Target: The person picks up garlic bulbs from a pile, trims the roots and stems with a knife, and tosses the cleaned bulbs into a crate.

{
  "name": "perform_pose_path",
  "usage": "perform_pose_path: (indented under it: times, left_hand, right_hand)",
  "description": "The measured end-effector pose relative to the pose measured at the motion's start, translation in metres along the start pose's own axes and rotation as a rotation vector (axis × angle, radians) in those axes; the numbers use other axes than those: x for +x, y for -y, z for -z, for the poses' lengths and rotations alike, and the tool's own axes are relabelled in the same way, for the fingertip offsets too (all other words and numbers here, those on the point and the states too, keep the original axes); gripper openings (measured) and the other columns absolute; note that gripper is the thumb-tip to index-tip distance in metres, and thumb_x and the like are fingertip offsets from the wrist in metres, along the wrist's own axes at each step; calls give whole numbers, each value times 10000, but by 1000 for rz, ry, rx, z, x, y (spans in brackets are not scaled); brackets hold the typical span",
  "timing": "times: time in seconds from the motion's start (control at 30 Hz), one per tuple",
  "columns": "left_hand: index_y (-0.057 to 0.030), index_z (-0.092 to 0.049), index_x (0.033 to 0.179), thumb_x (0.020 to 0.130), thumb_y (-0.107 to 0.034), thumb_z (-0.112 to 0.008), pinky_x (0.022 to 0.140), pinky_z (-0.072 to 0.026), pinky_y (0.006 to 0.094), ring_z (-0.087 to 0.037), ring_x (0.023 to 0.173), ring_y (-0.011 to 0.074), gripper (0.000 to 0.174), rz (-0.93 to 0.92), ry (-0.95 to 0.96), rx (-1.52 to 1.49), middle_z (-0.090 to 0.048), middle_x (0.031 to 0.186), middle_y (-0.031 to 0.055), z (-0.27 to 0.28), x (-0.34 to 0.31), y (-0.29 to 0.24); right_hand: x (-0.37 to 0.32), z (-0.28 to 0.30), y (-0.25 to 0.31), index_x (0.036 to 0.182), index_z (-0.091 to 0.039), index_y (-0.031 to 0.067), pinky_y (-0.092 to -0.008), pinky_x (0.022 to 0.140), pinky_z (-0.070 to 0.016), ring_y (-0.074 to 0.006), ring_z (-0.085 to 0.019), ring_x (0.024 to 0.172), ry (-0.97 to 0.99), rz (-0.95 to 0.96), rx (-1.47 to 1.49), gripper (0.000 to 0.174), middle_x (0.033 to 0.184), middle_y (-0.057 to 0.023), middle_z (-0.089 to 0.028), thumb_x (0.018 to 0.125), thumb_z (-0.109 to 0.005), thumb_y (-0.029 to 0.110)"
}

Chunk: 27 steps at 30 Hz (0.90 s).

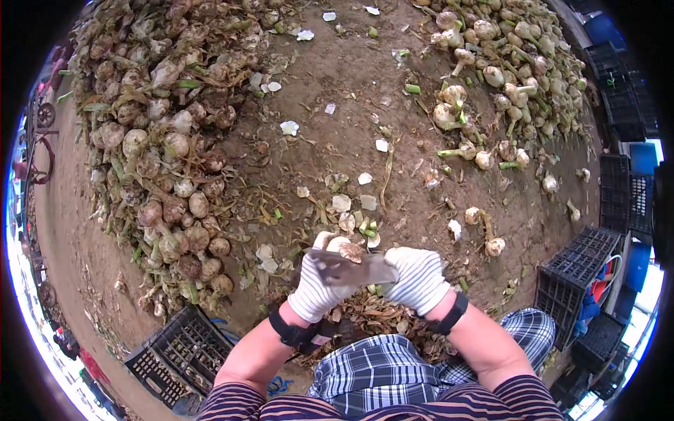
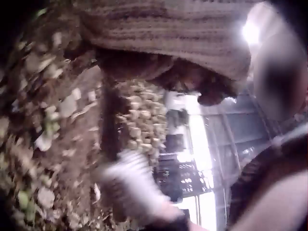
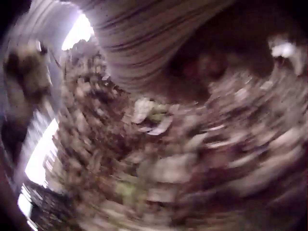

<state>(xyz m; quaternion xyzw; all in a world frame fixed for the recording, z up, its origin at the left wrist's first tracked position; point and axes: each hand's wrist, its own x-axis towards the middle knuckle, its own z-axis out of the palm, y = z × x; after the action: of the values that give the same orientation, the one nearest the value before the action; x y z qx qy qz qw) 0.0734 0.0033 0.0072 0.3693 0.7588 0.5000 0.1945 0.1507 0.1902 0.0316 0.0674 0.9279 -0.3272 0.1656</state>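
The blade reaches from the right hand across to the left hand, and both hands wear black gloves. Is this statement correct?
Not the glove colour: the head view shows white gloves with thin dark stripes, not black. The blade does reach from the right hand to the left hand.

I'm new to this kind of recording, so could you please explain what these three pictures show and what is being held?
There is no machine: a person works with two hands in white striped gloves. The head camera looks down over both; the other two pictures come from the left and right wrists, and both are blurred.

On the brown earth ground lie a large heap of brownish garlic-like bulbs on the left, a paler heap on the right, and scattered whitish scraps. Black plastic crates stand at the sides.

The left hand seems to grip a pale round bulb; the right hand holds a flat grey metal blade across it.
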Motion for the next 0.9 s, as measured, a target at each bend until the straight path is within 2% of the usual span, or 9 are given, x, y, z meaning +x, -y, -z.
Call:
perform_pose_path:
  times: [0.07, 0.13, 0.17, 0.27, 0.3, 0.53, 0.7, 0.87, 0.9]
  left_hand:
    - [-77, -544, 1023, 725, -147, -701, 711, -508, 271, -619, 799, 167, 345, 185, -67, -361, -614, 920, 62, 13, 0, -31]
    - [-42, -525, 1039, 619, -112, -770, 728, -497, 254, -608, 805, 154, 492, 8, 15, -131, -607, 911, 73, 46, 26, -58]
    - [-37, -508, 1094, 569, -96, -814, 769, -497, 292, -605, 837, 171, 611, 187, -66, -225, -599, 956, 74, 37, 27, -41]
    - [-75, -463, 1195, 516, -224, -910, 806, -509, 285, -585, 908, 150, 826, 74, -175, 133, -572, 1049, 70, 50, 40, 12]
    - [-68, -430, 1237, 511, -237, -917, 818, -511, 268, -568, 950, 145, 890, 429, -253, -681, -559, 1068, 58, 44, 38, 16]
    - [-30, -438, 1242, 718, -223, -756, 849, -467, 283, -580, 941, 185, 643, 949, 61, -996, -561, 1082, 85, 44, 17, 13]
    - [-5, -595, 1045, 778, -141, -696, 650, -470, 242, -557, 733, 81, 316, 811, 201, -772, -602, 838, -7, 30, 29, 7]
    - [-26, -650, 916, 801, -98, -665, 674, -458, 231, -526, 712, 44, 137, 700, 29, -426, -607, 766, -28, 46, 27, -6]
    - [-51, -576, 1175, 802, -131, -676, 809, -475, 266, -568, 952, 107, 394, 464, 21, -261, -625, 1055, 73, 53, 35, -1]
  right_hand:
    - [2, 6, -27, 932, -674, 156, -422, 610, -505, -331, -638, 718, 328, -411, -168, 233, 756, -152, -651, 732, -612, 258]
    - [-17, -14, -66, 948, -667, 134, -425, 655, -512, -338, -643, 748, 305, -526, -278, 261, 793, -161, -662, 715, -593, 226]
    - [-23, -8, -56, 894, -652, 102, -430, 658, -509, -343, -637, 726, 117, -468, -220, 239, 757, -159, -656, 692, -571, 201]
    - [-18, -4, -57, 725, -576, 85, -423, 591, -479, -359, -597, 655, -78, -426, -106, 106, 672, -165, -610, 692, -561, 185]
    - [-18, -5, -54, 725, -576, 85, -423, 591, -479, -359, -597, 655, -76, -434, -105, 106, 672, -165, -610, 692, -561, 185]
    - [-8, -6, -18, 733, -599, 70, -398, 565, -466, -377, -564, 604, 10, -279, 258, 124, 645, -179, -580, 697, -573, 186]
    - [-2, 12, -8, 729, -605, 78, -406, 559, -470, -372, -583, 618, 116, -268, 138, 127, 644, -184, -583, 684, -588, 196]
    - [-19, -9, -49, 741, -627, 70, -436, 663, -494, -378, -611, 722, 317, -332, -129, 158, 748, -189, -631, 682, -577, 207]
    - [-28, -22, -67, 742, -632, 62, -433, 682, -496, -379, -611, 735, 298, -420, -104, 182, 766, -193, -635, 690, -596, 232]
